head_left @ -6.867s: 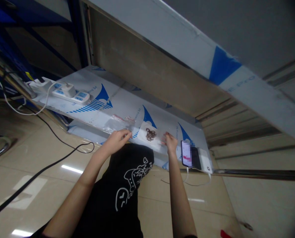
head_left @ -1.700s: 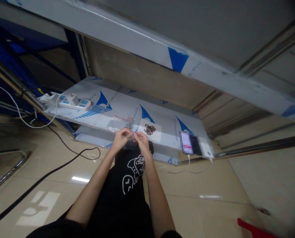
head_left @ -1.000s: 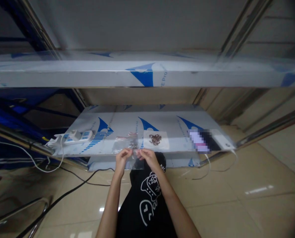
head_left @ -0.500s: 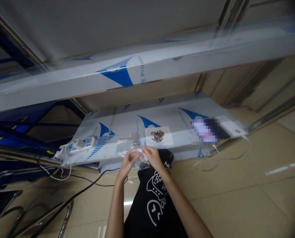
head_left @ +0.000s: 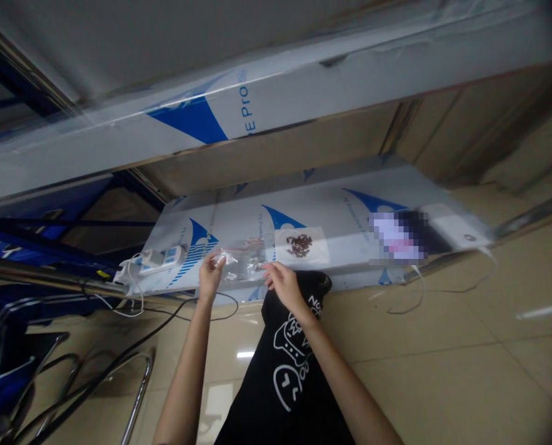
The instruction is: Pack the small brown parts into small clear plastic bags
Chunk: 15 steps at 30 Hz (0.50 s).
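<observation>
Left of the flat white square sheet (head_left: 321,251), the left hand (head_left: 212,273) pinched a crumpled clear plastic bag (head_left: 230,256); the right hand (head_left: 282,285), its grip unclear, was nearer the sheet's small brown pieces (head_left: 300,245).

At centre are two hands, the left hand (head_left: 210,276) and the right hand (head_left: 281,282), clear plastic bags (head_left: 245,267) too indistinct to count, and one pale sheet (head_left: 321,248) with one heap of brown pieces (head_left: 300,245); at centre left, one power strip (head_left: 163,262); and right of centre, one phone (head_left: 392,238) and one white device (head_left: 456,226).
</observation>
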Each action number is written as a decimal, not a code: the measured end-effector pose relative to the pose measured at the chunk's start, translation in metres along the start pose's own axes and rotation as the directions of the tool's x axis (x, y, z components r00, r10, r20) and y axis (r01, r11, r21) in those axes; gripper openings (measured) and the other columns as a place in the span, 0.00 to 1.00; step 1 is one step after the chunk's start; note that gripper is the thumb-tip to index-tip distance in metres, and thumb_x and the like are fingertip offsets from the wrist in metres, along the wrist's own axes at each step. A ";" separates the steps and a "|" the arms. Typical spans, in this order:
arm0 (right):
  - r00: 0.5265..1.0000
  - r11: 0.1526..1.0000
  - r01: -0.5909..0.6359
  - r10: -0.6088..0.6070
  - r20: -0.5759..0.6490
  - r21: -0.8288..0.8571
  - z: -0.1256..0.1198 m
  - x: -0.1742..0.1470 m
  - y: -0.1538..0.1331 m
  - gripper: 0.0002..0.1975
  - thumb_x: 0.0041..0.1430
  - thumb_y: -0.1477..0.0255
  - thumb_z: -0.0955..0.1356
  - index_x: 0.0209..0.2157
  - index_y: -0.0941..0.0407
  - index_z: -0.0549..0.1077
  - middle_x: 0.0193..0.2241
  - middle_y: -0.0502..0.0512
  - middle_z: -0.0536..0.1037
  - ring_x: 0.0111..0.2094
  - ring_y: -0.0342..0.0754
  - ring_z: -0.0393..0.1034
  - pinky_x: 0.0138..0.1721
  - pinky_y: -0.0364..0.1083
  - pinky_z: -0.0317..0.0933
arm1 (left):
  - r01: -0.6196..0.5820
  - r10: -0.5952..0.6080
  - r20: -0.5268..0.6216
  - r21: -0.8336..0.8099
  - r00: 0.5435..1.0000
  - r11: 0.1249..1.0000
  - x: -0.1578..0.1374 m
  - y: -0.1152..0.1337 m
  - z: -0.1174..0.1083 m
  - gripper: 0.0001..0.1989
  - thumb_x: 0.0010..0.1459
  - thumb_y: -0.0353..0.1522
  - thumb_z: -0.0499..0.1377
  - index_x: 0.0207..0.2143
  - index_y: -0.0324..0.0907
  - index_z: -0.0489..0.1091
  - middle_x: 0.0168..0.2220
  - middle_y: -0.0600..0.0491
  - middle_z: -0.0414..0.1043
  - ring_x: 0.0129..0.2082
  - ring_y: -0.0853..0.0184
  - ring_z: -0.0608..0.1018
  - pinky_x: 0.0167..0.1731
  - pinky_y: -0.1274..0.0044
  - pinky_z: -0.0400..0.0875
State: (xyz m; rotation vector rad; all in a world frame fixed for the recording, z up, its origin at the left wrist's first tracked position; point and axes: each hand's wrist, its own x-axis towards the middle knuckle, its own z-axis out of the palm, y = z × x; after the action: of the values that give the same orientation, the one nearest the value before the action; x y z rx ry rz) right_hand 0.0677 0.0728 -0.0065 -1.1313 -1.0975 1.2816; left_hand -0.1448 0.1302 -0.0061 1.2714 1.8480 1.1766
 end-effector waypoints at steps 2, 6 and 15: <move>1.000 1.000 -0.016 0.016 0.020 0.003 0.001 0.001 0.000 0.18 0.56 0.59 0.59 0.32 0.58 0.71 0.23 0.52 0.72 0.19 0.41 0.67 0.17 0.38 0.59 | 0.028 -0.028 -0.005 0.049 1.000 0.998 0.008 -0.006 0.000 0.18 0.42 0.35 0.60 0.38 0.36 0.69 0.22 0.56 0.67 0.20 0.73 0.68 0.23 0.81 0.62; 0.999 0.999 -0.037 0.037 0.040 -0.004 0.002 0.004 0.000 0.19 0.57 0.58 0.58 0.32 0.58 0.71 0.23 0.52 0.72 0.19 0.41 0.66 0.16 0.38 0.58 | 0.058 -0.060 0.013 0.114 0.998 0.992 0.013 -0.015 0.007 0.18 0.44 0.34 0.59 0.38 0.35 0.69 0.24 0.52 0.69 0.25 0.67 0.71 0.28 0.77 0.65; 1.000 0.999 -0.016 0.017 -0.007 0.041 0.001 0.004 -0.004 0.18 0.57 0.60 0.59 0.30 0.59 0.72 0.21 0.51 0.71 0.19 0.40 0.66 0.17 0.37 0.59 | -0.399 0.477 0.094 0.700 0.874 0.592 -0.024 0.013 0.042 0.20 0.55 0.39 0.52 0.51 0.45 0.62 0.52 0.45 0.60 0.54 0.56 0.59 0.49 0.63 0.52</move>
State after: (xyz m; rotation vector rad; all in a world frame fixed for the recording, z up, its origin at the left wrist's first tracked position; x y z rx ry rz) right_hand 0.0675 0.0766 -0.0026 -1.1159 -1.0539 1.3061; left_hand -0.0962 0.1239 -0.0123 2.2481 2.2389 0.7505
